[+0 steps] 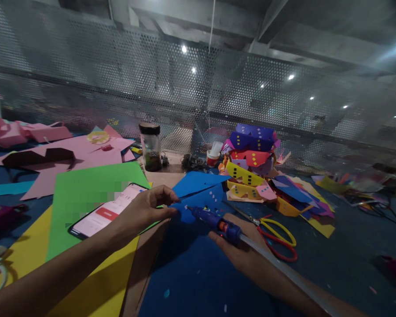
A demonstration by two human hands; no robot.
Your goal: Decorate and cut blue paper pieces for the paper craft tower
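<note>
My right hand point(247, 240) is wrapped round a blue hot glue gun point(214, 220), its nozzle pointing left. A long translucent glue stick point(284, 273) runs out of its back end. My left hand point(152, 207) is close to the nozzle, thumb and forefinger brought together in a loose pinch; whatever they hold is too small to make out. Blue paper point(201, 181) lies just beyond both hands, with small pale paper bits point(213, 197) scattered on it. Beneath my left wrist a lit phone point(108, 213) rests on a green paper sheet point(86, 180).
Red- and yellow-handled scissors point(277, 237) lie beside my right hand. Behind them are stacked paper bands point(251, 176) in several colours. A lidded jar point(151, 147) and a paper cup point(213, 157) stand at the back. Pink paper point(95, 152) spreads left, yellow paper point(99, 281) in front.
</note>
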